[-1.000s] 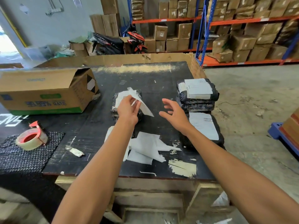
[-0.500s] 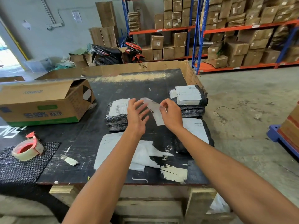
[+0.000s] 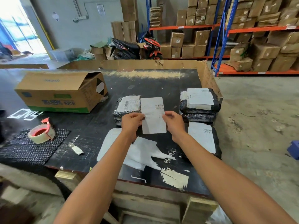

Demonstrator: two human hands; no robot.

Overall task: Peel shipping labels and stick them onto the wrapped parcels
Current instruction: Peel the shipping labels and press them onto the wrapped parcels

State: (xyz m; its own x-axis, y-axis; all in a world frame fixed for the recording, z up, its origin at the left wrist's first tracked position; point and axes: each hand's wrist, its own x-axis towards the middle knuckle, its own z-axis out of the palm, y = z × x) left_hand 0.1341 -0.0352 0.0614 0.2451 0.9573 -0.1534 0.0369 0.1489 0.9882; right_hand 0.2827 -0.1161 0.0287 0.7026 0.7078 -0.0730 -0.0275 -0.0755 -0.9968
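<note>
Over the middle of the black worktop, the person held one shipping label up between both hands, printed face toward the head camera, barcode near its top right. Left hand pinched the left edge, thumb on the face, remaining fingers curled behind. Right hand pinched the right edge at about the same height. Both grips sat roughly midway along the sheet, so its long axis ran upright, away from the person, the lower half hanging free below the fingers.

Whether the backing was already off, could not tell; the sheet looked flat and whole.

Key relation: nearest parcel was the wrapped bundle just behind and left of the held label, partly overlapped by it in view. It already carried a barcode label on top. Left hand lay closer to it than the right. To the right, a stack of wrapped parcels and a nearer single parcel, both labelled on top, sat beside the right wrist.

Loose white sheets, probably spent backing, lay on the worktop under the forearms. Tape roll on a dark mat and an open carton stood well off to the left.

Judgement: peeling likely comes next, starting from a corner, before any parcel is chosen.
</note>
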